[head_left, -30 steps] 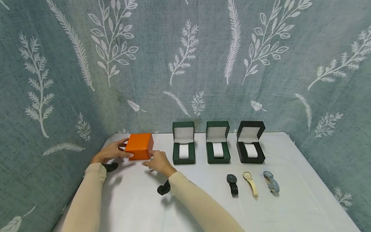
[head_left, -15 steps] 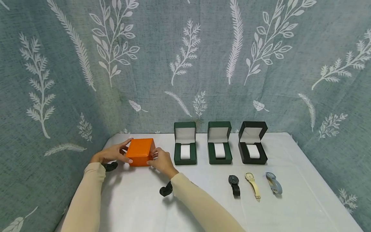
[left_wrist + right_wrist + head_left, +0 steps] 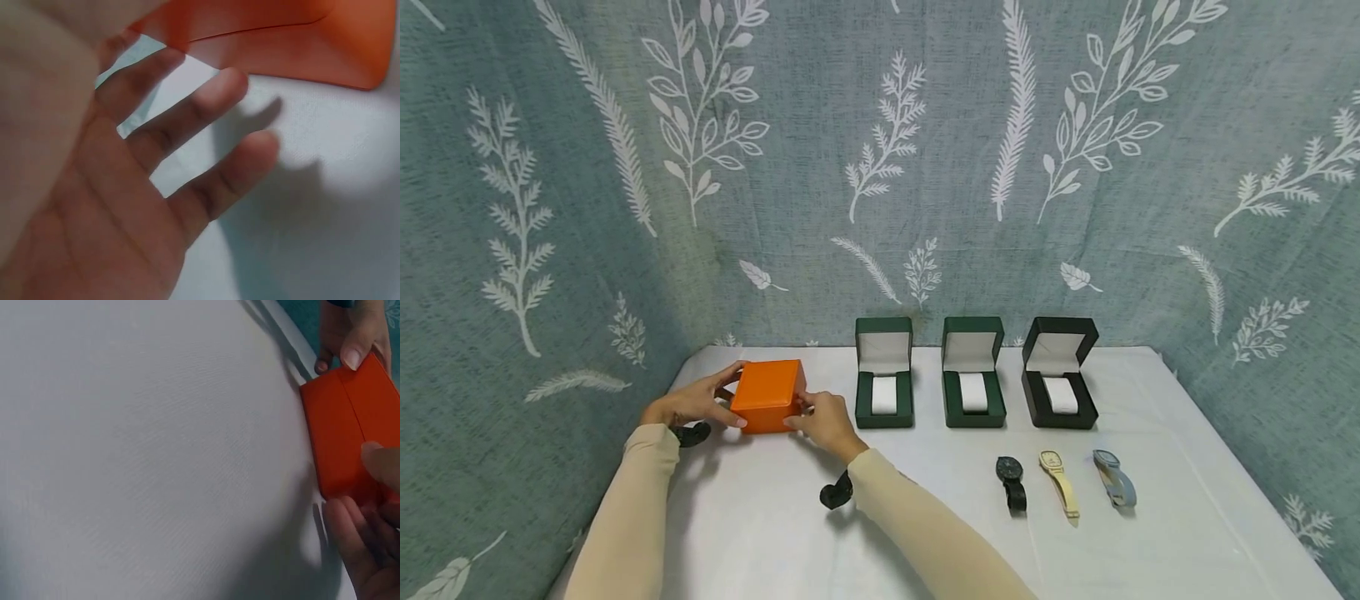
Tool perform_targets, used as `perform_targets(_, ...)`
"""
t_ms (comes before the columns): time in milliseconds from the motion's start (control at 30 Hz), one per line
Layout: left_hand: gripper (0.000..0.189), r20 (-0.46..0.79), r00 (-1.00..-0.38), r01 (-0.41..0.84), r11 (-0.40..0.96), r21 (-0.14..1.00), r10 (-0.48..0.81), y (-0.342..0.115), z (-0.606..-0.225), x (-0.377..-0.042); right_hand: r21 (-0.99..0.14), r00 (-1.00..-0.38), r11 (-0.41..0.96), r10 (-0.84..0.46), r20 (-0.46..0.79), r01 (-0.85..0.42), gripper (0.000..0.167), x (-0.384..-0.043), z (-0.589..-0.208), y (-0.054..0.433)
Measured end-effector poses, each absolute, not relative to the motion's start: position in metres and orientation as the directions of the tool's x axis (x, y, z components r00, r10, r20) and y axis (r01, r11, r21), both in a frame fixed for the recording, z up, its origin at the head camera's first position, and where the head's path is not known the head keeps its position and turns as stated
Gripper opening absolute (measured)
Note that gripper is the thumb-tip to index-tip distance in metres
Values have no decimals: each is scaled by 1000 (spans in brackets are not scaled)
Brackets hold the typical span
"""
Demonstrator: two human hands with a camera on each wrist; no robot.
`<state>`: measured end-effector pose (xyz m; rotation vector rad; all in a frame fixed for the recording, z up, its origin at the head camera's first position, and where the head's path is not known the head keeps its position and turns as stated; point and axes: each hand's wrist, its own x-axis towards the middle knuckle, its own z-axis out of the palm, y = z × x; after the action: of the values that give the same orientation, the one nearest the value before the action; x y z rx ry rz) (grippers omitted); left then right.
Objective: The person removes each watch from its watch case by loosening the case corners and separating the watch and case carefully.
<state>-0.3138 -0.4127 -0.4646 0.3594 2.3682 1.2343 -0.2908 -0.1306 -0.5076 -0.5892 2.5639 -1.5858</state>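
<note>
A closed orange watch box [image 3: 769, 397] stands at the back left of the white table, between both hands. My left hand [image 3: 696, 402] holds its left side, thumb at the lower front corner and a finger reaching along the back. On the opposite side, my right hand [image 3: 829, 423] grips the front right corner between thumb and fingers. In the right wrist view, a seam between lid and base runs across the orange box [image 3: 337, 434]. The left wrist view has the loose outer fingers [image 3: 215, 94] apart from the box's underside edge; the thumb is hidden there.
Three open watch boxes line the back: two green, left [image 3: 883, 396] and middle [image 3: 973, 392], and one black [image 3: 1060, 396], each with a white cushion. Before them lie a black watch [image 3: 1011, 483], a gold watch [image 3: 1060, 483] and a blue-grey watch [image 3: 1114, 477]. Patterned curtain [image 3: 805, 167] surrounds the table.
The orange box has come a little toward me. My right hand, earlier just reaching its right side with fingers extended, now has thumb and fingers on the corner. The left hand stays at the left side.
</note>
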Motion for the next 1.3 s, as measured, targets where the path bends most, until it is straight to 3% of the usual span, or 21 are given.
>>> perform_targets(233,118,-216,-879,75,572,817,425,-408,-462,-304,-874,-905,360,-385,179,-326,51,-284,-505,-121)
perform_targets(567,115,-131,-908,151,602,784,398,-397,-457,-288,-810,-863,382,-425,273,-445,43,-271,-497,-102)
perform_targets(900,109,-1,-904,267,568,778,427,-370,-459,-264,-749,-817,391,-465,341,-535,50,-254,-491,-70)
perform_targets(1300,105,80,-881,351,533,770,465,-321,-469,-242,-785,-822,343,-456,341,-516,52,-228,-498,-21)
